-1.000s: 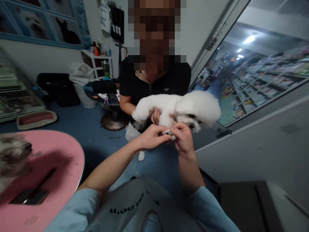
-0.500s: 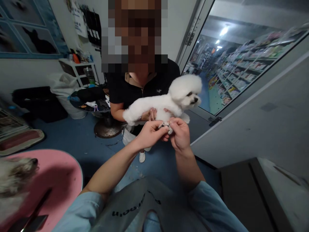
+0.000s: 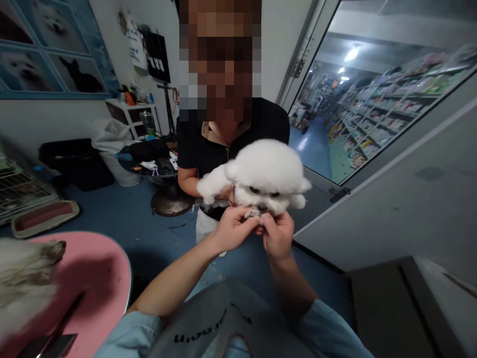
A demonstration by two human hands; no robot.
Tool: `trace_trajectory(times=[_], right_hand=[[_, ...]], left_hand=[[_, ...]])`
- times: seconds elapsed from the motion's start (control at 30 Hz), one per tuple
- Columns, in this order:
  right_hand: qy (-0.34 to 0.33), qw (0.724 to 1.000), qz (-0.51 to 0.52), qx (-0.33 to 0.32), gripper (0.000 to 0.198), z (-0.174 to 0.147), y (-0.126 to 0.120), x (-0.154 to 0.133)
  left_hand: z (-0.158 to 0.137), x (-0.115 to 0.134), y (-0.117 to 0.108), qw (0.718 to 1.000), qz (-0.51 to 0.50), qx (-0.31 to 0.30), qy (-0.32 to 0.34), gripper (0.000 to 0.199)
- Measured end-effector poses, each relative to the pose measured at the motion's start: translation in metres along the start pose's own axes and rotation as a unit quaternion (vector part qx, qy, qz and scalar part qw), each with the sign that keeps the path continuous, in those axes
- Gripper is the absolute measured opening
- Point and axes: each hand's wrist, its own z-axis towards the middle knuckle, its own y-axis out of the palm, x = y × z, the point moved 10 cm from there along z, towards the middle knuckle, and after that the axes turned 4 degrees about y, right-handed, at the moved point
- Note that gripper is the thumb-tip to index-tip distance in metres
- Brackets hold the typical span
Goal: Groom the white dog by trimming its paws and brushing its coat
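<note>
A fluffy white dog (image 3: pixel 270 164) is held up by a person in a black shirt (image 3: pixel 194 144) facing me. Its round head is lowered, with the muzzle close over my fingers. My left hand (image 3: pixel 235 229) is closed on one of the dog's paws (image 3: pixel 253 213), thumb on top. From the other side my right hand (image 3: pixel 278 233) pinches the same paw, fingers bent and thumb pressed in. The dark pads show between my hands. Part of the holder's hand (image 3: pixel 226 193) appears under the dog's body.
At lower left a second whitish dog (image 3: pixel 26 283) is on a pink round table (image 3: pixel 100 253), near a long thin tool (image 3: pixel 63 320). Behind are a cluttered black round table (image 3: pixel 160 164), a black bin (image 3: pixel 74 161) and a glass door (image 3: pixel 320 149) on the right.
The dog has turned its head from facing right to facing down towards my hands. Both my hands stay on the paw. The whole view has shifted slightly.
</note>
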Motion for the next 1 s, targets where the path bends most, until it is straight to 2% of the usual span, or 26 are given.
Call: trace_trajectory(times=[0.07, 0.13, 0.2, 0.27, 0.33, 0.43, 0.57, 0.63, 0.77, 0.9, 1.0], right_hand=[[-0.102, 0.993, -0.052, 0.025, 0.009, -0.022, -0.008, -0.022], [-0.211, 0.973, -0.084, 0.034, 0.006, -0.047, -0.013, -0.045], [-0.251, 0.965, -0.078, 0.015, 0.012, -0.063, -0.015, -0.055], [-0.220, 0.973, -0.071, -0.011, 0.028, -0.065, -0.013, -0.052], [-0.176, 0.981, -0.083, -0.023, 0.042, -0.060, -0.008, -0.048], [-0.130, 0.987, -0.088, -0.026, 0.046, -0.054, -0.001, -0.049], [-0.142, 0.987, -0.066, -0.018, 0.046, -0.063, 0.002, -0.059], [-0.145, 0.987, -0.059, -0.043, 0.047, -0.075, 0.009, -0.055], [-0.082, 0.987, -0.073, -0.117, 0.046, -0.095, 0.029, -0.026], [-0.044, 0.987, -0.056, -0.141, 0.044, -0.107, 0.047, -0.006], [-0.028, 0.982, -0.049, -0.182, 0.042, -0.119, 0.068, 0.005]], left_hand=[[-0.010, 0.007, -0.004, 0.998, 0.048, 0.005, 0.048, 0.026], [-0.020, 0.012, -0.008, 0.994, 0.068, 0.014, 0.080, 0.023], [-0.025, 0.013, -0.012, 0.994, 0.064, 0.020, 0.086, 0.023], [-0.024, 0.006, -0.019, 0.997, 0.035, 0.042, 0.058, 0.028], [-0.021, -0.011, -0.030, 0.996, -0.020, 0.086, -0.001, 0.036], [-0.022, -0.036, -0.045, 0.982, -0.089, 0.155, -0.068, 0.046], [-0.030, -0.049, -0.042, 0.981, -0.121, 0.122, -0.093, 0.049], [-0.037, -0.053, -0.042, 0.977, -0.141, 0.116, -0.114, 0.053], [-0.047, -0.056, -0.048, 0.965, -0.169, 0.143, -0.141, 0.049], [-0.050, -0.063, -0.047, 0.964, -0.176, 0.117, -0.163, 0.033], [-0.060, -0.070, -0.056, 0.963, -0.178, 0.105, -0.173, 0.029]])
